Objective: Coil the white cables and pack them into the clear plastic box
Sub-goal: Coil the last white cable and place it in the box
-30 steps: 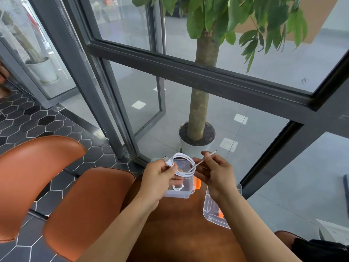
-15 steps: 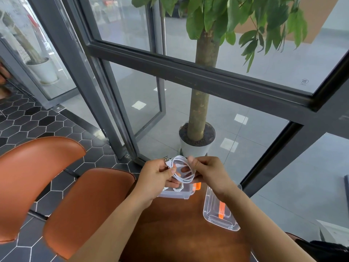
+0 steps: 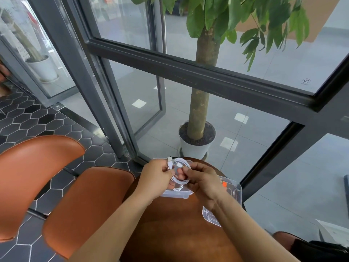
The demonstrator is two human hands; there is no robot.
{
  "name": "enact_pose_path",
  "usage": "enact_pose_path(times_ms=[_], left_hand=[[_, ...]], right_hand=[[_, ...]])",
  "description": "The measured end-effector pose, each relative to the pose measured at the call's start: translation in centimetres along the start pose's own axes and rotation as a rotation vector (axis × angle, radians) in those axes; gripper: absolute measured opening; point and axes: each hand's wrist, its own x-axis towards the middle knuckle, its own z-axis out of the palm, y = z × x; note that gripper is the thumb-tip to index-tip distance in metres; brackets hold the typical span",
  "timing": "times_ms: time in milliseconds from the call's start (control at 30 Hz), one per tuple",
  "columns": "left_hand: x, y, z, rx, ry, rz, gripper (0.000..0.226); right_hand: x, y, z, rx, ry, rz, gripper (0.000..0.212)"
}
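A coiled white cable [image 3: 181, 168] is held just above the clear plastic box [image 3: 175, 194], which stands at the far edge of the round brown table [image 3: 175, 224]. My left hand [image 3: 156, 175] pinches the coil's left side, with a USB plug sticking up beside the thumb. My right hand [image 3: 201, 178] grips the coil's right side, its fingers closed over the loops. Another white cable [image 3: 177, 189] lies inside the box, partly hidden by my hands.
The box's clear lid [image 3: 226, 197] with an orange clip lies on the table to the right, under my right wrist. Two orange chairs [image 3: 83, 205] stand to the left. A glass wall and a potted tree [image 3: 197, 146] lie just beyond the table.
My right hand brought the loose cable end in and closed onto the coil. Both hands with the coil have lowered toward the box.
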Motion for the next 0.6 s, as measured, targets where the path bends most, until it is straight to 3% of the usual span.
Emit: enact_pose_path(times_ms=[67,167,300,400,533,600], left_hand=[[0.2,-0.3,0.4,0.132,0.024,0.027,0.018],[0.2,-0.9,1.0,0.328,-0.022,0.009,0.019],[0.0,-1.6,1.1,0.446,-0.079,0.038,0.023],[-0.1,-2.0,1.0,0.491,-0.113,0.066,0.021],[-0.5,-2.1,1.3,0.379,-0.085,0.060,0.015],[-0.6,-2.0,1.5,0.360,-0.075,0.057,0.030]], right_hand=[[0.0,1.1,0.7,-0.120,0.130,-0.151,0.015],[-0.2,2.2,1.5,-0.523,0.289,-0.345,0.014],[-0.2,3.0,1.3,-0.803,0.278,-0.332,0.020],[-0.2,2.8,0.7,-0.800,0.245,-0.259,0.026],[-0.4,2.3,0.5,-0.683,0.169,-0.206,0.025],[-0.3,2.3,0.3,-0.621,0.149,-0.189,0.026]])
